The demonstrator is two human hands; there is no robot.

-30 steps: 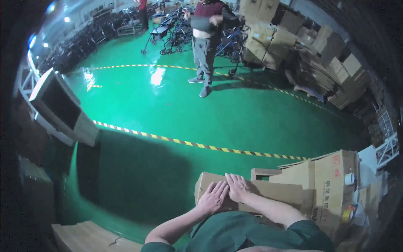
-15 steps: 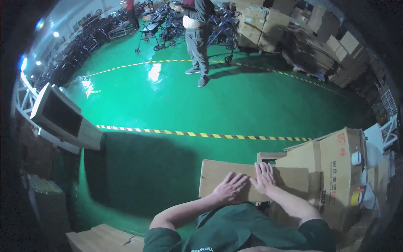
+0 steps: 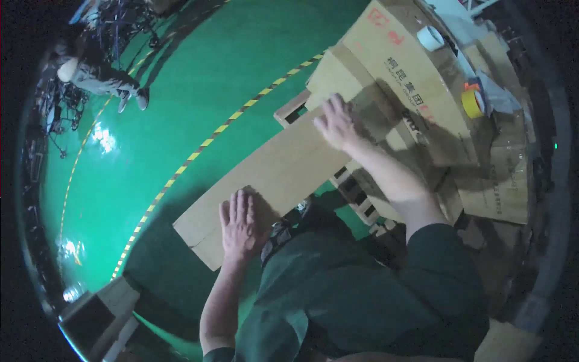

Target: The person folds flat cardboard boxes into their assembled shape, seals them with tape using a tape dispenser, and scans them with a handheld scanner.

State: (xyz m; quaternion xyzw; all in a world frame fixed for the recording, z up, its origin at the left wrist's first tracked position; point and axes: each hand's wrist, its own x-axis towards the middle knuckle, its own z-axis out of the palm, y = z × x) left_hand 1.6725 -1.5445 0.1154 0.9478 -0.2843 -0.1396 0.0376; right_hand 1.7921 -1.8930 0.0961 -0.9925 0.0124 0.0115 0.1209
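A long, plain brown cardboard box (image 3: 283, 160) lies slantwise in front of my body. My left hand (image 3: 240, 226) rests flat on its near left part, fingers stretched out and side by side. Toward the far right end, my right hand (image 3: 338, 125) lies on the top face with the thumb apart from the fingers. Neither hand is wrapped around anything. The box's right end reaches to a large printed carton (image 3: 416, 78), in whose shadow it partly lies.
On the large carton's side are a white tape roll (image 3: 430, 38) and a yellow tape roll (image 3: 473, 104). A wooden pallet (image 3: 360, 202) shows beneath. Yellow-black tape (image 3: 208, 142) crosses the green floor. Another person (image 3: 99, 77) stands at upper left. A monitor (image 3: 99, 314) is at lower left.
My view has turned to the right and down, so the large carton appears closer. My hands, close together before, are now spread apart along the box.
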